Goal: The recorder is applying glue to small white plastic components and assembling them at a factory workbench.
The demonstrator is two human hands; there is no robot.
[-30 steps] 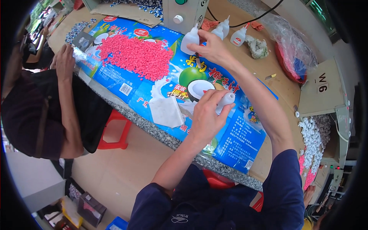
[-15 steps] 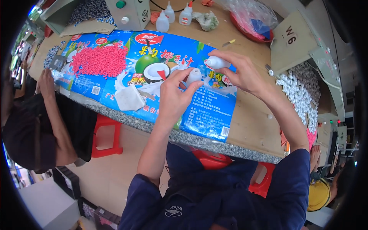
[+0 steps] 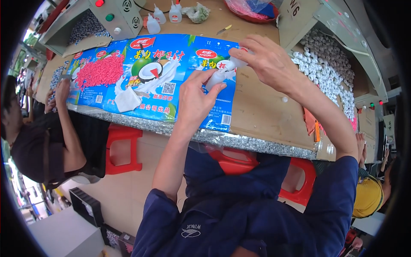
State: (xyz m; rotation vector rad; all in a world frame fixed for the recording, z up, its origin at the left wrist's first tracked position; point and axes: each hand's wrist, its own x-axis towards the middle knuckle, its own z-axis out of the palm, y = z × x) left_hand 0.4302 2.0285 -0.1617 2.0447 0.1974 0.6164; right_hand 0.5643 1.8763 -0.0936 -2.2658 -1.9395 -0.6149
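Note:
My left hand (image 3: 195,96) is closed around a small white squeeze bottle (image 3: 215,79), held upright with a slight tilt over the blue printed sheet (image 3: 180,112). From the upper right, my right hand (image 3: 272,60) grips a second white squeeze bottle (image 3: 236,61). This one is tipped down, its narrow end at the mouth of the left bottle. Whether the two bottles touch or one is inside the other, I cannot tell. A folded white cloth (image 3: 127,100) lies on the sheet, left of my left hand. Farther left, a pile of small pink pieces (image 3: 100,70) is spread out.
Several small white bottles (image 3: 153,25) stand at the back beside a crumpled cloth (image 3: 196,13). A yellow-handled knife (image 3: 224,29) lies nearby. White ring-like pieces (image 3: 319,70) heap up at right by a grey machine (image 3: 295,19). A co-worker's hand (image 3: 62,89) is at far left.
The right bottle has come toward the left one and tipped downward, so its narrow end now meets the left bottle's mouth. The whole view has shifted a little.

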